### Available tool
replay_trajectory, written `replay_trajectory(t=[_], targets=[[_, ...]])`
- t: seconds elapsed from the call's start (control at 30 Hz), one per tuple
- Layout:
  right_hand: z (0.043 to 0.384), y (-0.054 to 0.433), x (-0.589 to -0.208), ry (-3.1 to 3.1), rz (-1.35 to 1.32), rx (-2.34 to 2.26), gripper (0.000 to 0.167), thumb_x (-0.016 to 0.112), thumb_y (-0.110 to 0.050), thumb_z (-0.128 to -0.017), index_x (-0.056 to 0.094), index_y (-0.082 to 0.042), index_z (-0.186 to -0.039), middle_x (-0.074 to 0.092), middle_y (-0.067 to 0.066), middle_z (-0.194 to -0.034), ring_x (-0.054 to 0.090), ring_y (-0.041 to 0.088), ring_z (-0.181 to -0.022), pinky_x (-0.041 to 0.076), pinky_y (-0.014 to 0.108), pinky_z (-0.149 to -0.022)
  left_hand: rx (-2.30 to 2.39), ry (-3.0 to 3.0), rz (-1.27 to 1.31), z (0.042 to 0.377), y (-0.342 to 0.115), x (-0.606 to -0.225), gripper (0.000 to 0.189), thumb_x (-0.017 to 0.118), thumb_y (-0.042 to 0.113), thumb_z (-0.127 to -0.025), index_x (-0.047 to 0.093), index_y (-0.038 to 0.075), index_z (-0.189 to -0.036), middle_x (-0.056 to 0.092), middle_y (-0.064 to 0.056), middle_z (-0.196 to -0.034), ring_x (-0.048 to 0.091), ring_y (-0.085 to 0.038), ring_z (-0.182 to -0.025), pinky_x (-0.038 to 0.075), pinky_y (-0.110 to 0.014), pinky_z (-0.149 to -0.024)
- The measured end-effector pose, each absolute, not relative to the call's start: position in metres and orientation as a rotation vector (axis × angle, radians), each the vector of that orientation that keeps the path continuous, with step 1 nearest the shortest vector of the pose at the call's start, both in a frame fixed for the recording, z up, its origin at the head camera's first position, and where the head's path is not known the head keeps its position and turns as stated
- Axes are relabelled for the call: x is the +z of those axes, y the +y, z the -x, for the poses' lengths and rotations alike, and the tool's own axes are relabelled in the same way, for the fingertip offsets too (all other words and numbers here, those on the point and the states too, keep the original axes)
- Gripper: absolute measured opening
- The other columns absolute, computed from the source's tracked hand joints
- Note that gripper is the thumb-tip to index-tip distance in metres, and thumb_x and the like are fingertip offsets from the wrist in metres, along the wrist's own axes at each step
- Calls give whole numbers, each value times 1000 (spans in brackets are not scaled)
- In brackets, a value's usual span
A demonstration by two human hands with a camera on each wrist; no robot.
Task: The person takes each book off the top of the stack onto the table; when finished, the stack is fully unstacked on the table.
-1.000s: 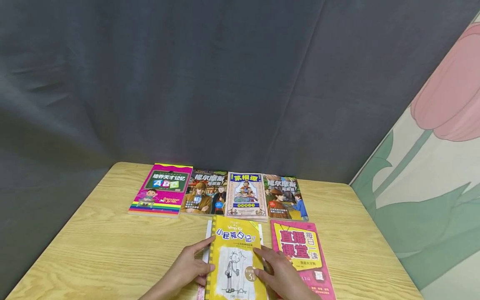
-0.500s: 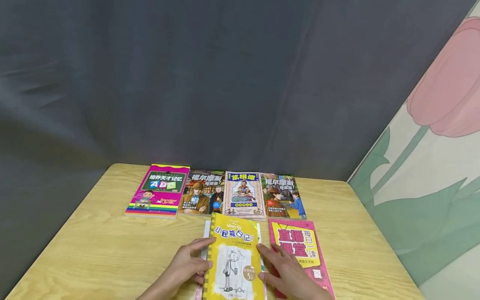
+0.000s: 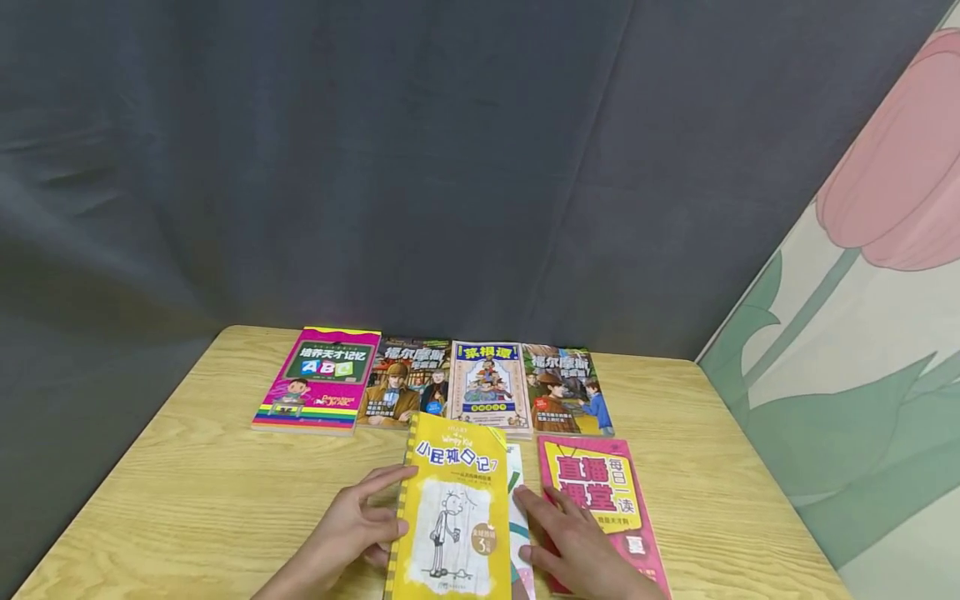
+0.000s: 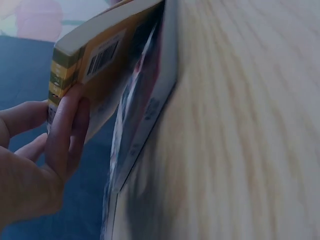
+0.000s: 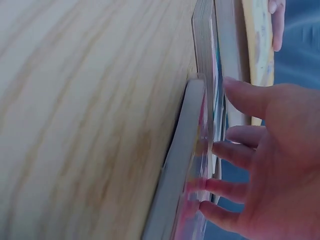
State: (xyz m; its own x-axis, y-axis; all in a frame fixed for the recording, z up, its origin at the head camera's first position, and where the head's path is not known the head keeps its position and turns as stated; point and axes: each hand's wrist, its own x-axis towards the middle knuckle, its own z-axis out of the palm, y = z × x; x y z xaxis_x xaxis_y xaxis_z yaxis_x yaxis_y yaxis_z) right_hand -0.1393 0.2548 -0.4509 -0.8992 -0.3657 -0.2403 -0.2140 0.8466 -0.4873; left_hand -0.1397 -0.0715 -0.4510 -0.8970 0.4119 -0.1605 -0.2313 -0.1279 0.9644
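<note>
My left hand point(image 3: 352, 521) grips the yellow paperback book point(image 3: 459, 500) by its spine edge. In the left wrist view, its fingers wrap the striped spine of the tilted book point(image 4: 102, 62), raised on that side above what lies below. Partly showing under its right side is a white-and-green book point(image 3: 517, 517). My right hand point(image 3: 588, 554) has its fingers spread over the left part of a pink book point(image 3: 648, 533). In the right wrist view this hand point(image 5: 280, 155) pinches nothing, and its fingertips are at the pink book's cover; contact is hard to judge.
Behind, a row of books lies along the far table edge: a magenta ABC book point(image 3: 318, 379), two detective-cover books and a pale book point(image 3: 489, 387) between them. A dark curtain point(image 3: 450, 167) hangs beyond the wooden table point(image 3: 210, 483). A flower-patterned wall point(image 3: 892, 350) stands at right.
The yellow book has moved left with my left hand, exposing more of the white-and-green book. My right hand has let go of the yellow book's right edge.
</note>
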Motion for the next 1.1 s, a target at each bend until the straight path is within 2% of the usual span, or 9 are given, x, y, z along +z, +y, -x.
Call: replay_trajectory(t=[0.1, 0.2, 0.37, 0.43, 0.53, 0.6, 0.67, 0.93, 1.1], targets=[[139, 254, -452, 2693, 445, -628, 68, 55, -59, -88, 32, -41, -149, 33, -5, -155, 22, 37, -142, 21, 71, -104, 2081, 1711, -206, 139, -82, -446, 69, 72, 9, -84, 42, 12, -146, 20, -11, -156, 68, -27, -90, 54, -26, -54], [139, 254, -453, 2689, 467, -602, 67, 55, -59, -89, 32, -40, -149, 30, -10, -155, 21, 37, -143, 19, 71, -105, 2069, 1731, -228, 139, -94, -439, 70, 71, 9, -85, 39, 14, -148, 17, -10, -156, 66, -29, -94, 58, -32, -58], [139, 252, -454, 2690, 487, -587, 66, 55, -57, -89, 34, -39, -149, 31, -10, -155, 21, 38, -142, 19, 70, -106, 2056, 1795, -210, 136, -117, -422, 70, 69, 10, -88, 36, 16, -149, 17, -4, -155, 65, -28, -98, 59, -41, -65], [138, 253, -454, 2699, 513, -589, 65, 56, -55, -90, 34, -37, -149, 31, -9, -155, 22, 38, -142, 20, 71, -105, 2054, 1821, -185, 134, -128, -416, 69, 68, 11, -89, 36, 18, -150, 22, 2, -152, 65, -26, -99, 59, -41, -67], [138, 255, -454, 2715, 556, -581, 65, 56, -53, -91, 35, -34, -150, 31, -7, -156, 23, 39, -141, 21, 71, -104, 2050, 1845, -180, 132, -147, -409, 68, 65, 10, -91, 34, 20, -151, 44, 4, -142, 65, -25, -99, 59, -40, -69], [139, 255, -453, 2715, 563, -579, 65, 56, -52, -91, 35, -33, -149, 31, -6, -156, 23, 40, -141, 22, 72, -104, 2040, 1850, -167, 132, -159, -407, 67, 63, 10, -93, 33, 23, -151, 57, 1, -132, 65, -24, -99, 59, -39, -70], [139, 255, -453, 2715, 563, -577, 65, 56, -52, -91, 35, -32, -149, 31, -5, -156, 23, 40, -141, 22, 72, -104, 2019, 1862, -157, 133, -171, -408, 66, 61, 10, -93, 32, 25, -151, 66, -11, -120, 66, -22, -96, 59, -36, -69], [140, 253, -453, 2696, 546, -566, 65, 55, -55, -91, 37, -33, -149, 32, -6, -155, 23, 40, -141, 21, 71, -104, 1913, 1774, -185, 135, -206, -427, 60, 57, 11, -96, 36, 33, -148, 61, -10, -127, 65, -28, -97, 58, -37, -71], [140, 253, -452, 2698, 547, -550, 64, 56, -54, -91, 37, -32, -148, 32, -5, -155, 24, 41, -140, 22, 71, -104, 1864, 1785, -193, 141, -223, -437, 58, 57, 10, -96, 40, 34, -146, 66, -11, -115, 65, -24, -84, 57, -31, -66]])
